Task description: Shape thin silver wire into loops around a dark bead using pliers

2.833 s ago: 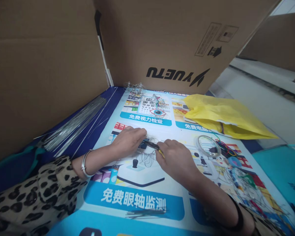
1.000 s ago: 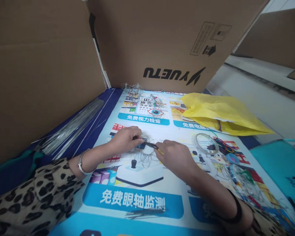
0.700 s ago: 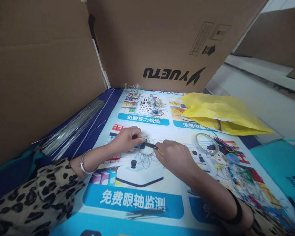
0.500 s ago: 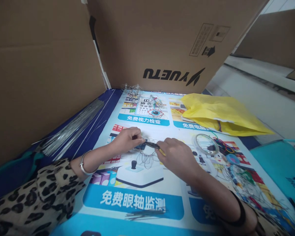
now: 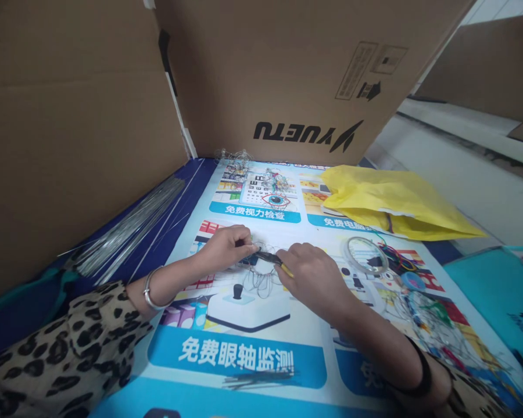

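The 2 bare hands meet near the middle of the worktop before me. The right hand [image 5: 311, 276] is closed around the yellow-handled pliers [image 5: 268, 257], whose dark nose points toward the left hand [image 5: 224, 247]. The left hand's thumb and fingers are drawn together at that nose; whether they pinch a wire, I cannot tell. Thin wire loops [image 5: 261, 284] lie beneath the pliers, on a printed sheet [image 5: 309, 235]. Nearer the body lies a small bunch of dark rods [image 5: 259, 378]. To the right: a clear ring [image 5: 351, 259], coloured cords [image 5: 401, 261] and a blue disc [image 5: 413, 281]. To the left: a bundle of straight silvery wires [image 5: 131, 226]. Farther out: a wire tangle [image 5: 279, 180], a yellow bag [image 5: 396, 203] and 2 cardboard panels [image 5: 265, 69] meeting at a corner.
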### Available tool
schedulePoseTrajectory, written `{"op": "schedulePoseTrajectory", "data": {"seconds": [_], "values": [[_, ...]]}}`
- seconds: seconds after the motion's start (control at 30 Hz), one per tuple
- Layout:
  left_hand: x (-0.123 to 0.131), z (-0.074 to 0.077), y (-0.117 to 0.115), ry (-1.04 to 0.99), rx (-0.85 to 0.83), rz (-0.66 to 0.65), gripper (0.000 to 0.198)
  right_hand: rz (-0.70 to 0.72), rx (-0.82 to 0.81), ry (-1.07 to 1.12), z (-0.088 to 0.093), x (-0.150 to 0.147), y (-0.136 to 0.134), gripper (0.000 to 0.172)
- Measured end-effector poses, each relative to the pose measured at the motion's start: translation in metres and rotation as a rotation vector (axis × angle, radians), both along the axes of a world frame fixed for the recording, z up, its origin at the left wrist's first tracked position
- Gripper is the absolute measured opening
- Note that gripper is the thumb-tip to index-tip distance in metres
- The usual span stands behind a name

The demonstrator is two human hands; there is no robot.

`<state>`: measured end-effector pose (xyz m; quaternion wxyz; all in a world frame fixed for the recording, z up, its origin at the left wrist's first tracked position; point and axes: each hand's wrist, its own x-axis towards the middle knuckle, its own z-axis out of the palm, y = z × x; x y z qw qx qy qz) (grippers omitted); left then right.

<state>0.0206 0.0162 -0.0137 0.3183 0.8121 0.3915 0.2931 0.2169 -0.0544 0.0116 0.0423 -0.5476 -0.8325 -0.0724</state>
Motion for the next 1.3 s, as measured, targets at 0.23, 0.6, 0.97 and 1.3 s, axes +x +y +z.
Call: {"op": "schedulePoseTrajectory", "data": {"seconds": [0.23,0.6,0.97,1.3], "values": [[0.000,-0.002,0.001,0.000,-0.038,-0.002,0.023,-0.033,-0.002,-0.015,-0.007,0.005,0.003,0.020],[0.001,0.000,0.001,0.039,-0.020,0.003,0.019,-0.075,-0.007,0.014,-0.006,0.011,0.005,0.022],[-0.001,-0.003,0.004,0.147,0.032,0.014,0.020,0.085,0.062,-0.059,0.000,0.019,0.014,0.018],[0.002,0.001,0.001,0.292,0.077,0.026,0.020,0.165,0.174,-0.192,0.000,0.017,0.012,0.011]]}}
